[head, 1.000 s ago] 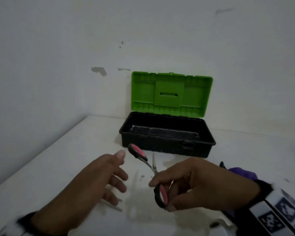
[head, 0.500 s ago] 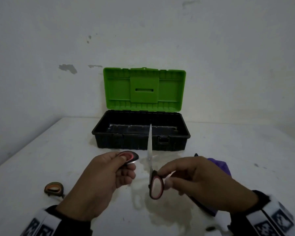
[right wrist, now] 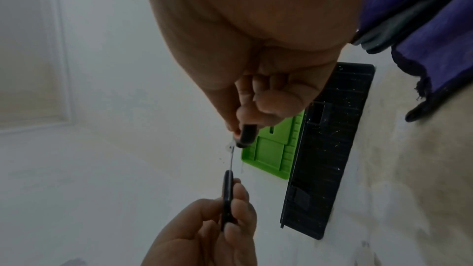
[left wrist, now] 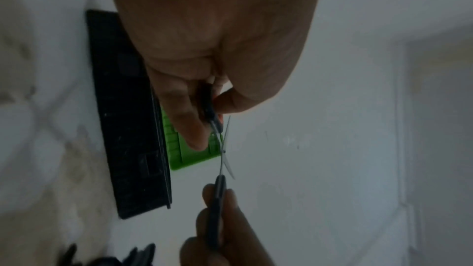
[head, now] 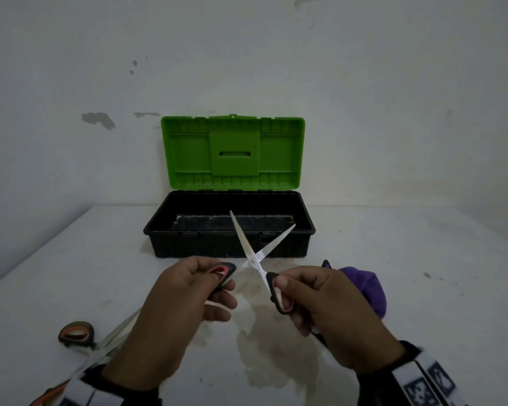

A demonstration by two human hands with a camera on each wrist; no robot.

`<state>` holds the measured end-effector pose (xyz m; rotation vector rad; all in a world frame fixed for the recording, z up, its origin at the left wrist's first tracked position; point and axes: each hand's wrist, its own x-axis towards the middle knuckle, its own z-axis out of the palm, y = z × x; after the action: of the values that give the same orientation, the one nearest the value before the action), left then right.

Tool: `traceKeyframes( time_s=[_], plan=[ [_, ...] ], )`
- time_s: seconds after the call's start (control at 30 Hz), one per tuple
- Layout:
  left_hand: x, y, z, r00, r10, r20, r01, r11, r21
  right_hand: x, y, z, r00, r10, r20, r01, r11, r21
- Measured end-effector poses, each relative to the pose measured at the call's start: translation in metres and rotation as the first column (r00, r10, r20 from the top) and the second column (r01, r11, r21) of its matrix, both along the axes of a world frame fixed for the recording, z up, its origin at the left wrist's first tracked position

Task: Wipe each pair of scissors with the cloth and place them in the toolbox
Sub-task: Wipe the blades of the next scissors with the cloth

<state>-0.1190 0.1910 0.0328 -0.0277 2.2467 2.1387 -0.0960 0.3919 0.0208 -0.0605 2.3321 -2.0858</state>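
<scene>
A pair of scissors (head: 254,257) with black and red handles is held above the table, its blades spread in a V toward the toolbox (head: 229,238). My left hand (head: 188,297) grips the left handle loop and my right hand (head: 320,300) grips the right one. Edge-on, the scissors (left wrist: 221,149) show in the left wrist view between my left hand (left wrist: 202,108) and the other hand below; the right wrist view shows the scissors (right wrist: 231,155) under my right hand (right wrist: 258,104). The purple cloth (head: 367,288) lies on the table behind my right hand. The black toolbox stands open with its green lid (head: 232,153) upright.
A second pair of scissors (head: 79,335) with orange and dark handles lies on the white table (head: 423,288) at the lower left, beside my left wrist. The toolbox stands against the back wall. A wall also closes off the left side.
The scissors' blades were together half a second ago and now stand spread apart, with my two hands pulling the handles outward. The view has also tilted so the toolbox sits more central.
</scene>
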Motion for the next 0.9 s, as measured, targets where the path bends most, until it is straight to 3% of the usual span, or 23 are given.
traceKeyframes(
  time_s=[0.13,0.23,0.33,0.4,0.47,0.53,0.6,0.67,0.8,0.9],
  plan=[
    [0.001,0.002,-0.006,0.997,-0.021,-0.079,0.005,0.98,-0.201,-0.001,-0.004,-0.006,1.0,-0.009,0.022,0.007,0.998,0.068],
    [0.001,0.006,-0.009,0.983,0.0,-0.186,-0.069,0.928,-0.365,0.0,-0.006,-0.003,0.999,0.046,0.023,-0.048,0.993,0.106],
    [-0.004,0.006,-0.015,0.975,0.042,-0.217,-0.124,0.916,-0.382,-0.008,0.009,0.006,0.999,-0.029,-0.032,0.037,0.956,0.29],
    [-0.008,0.006,-0.019,0.971,0.046,-0.235,-0.136,0.914,-0.383,-0.025,0.033,0.011,0.976,-0.137,-0.169,0.208,0.816,0.54],
    [-0.011,0.006,-0.02,0.966,0.048,-0.253,-0.143,0.918,-0.369,-0.046,0.058,0.016,0.963,-0.158,-0.217,0.268,0.598,0.755],
    [-0.015,0.009,-0.021,0.96,0.039,-0.276,-0.147,0.912,-0.383,-0.067,0.077,0.015,0.978,-0.172,-0.117,0.181,0.426,0.886],
    [-0.019,0.013,-0.021,0.956,0.037,-0.29,-0.151,0.912,-0.381,-0.082,0.082,0.013,0.984,-0.177,0.002,0.053,0.306,0.951],
    [-0.021,0.017,-0.022,0.953,0.035,-0.3,-0.148,0.92,-0.364,-0.091,0.079,0.009,0.985,-0.152,0.085,-0.047,0.239,0.97],
    [-0.023,0.02,-0.024,0.952,0.035,-0.305,-0.148,0.923,-0.355,-0.108,0.079,-0.011,0.986,-0.127,0.106,-0.086,0.154,0.984],
    [-0.023,0.019,-0.026,0.953,0.036,-0.301,-0.148,0.922,-0.358,-0.116,0.082,-0.01,0.972,-0.169,0.166,-0.126,0.222,0.967]
  ],
)
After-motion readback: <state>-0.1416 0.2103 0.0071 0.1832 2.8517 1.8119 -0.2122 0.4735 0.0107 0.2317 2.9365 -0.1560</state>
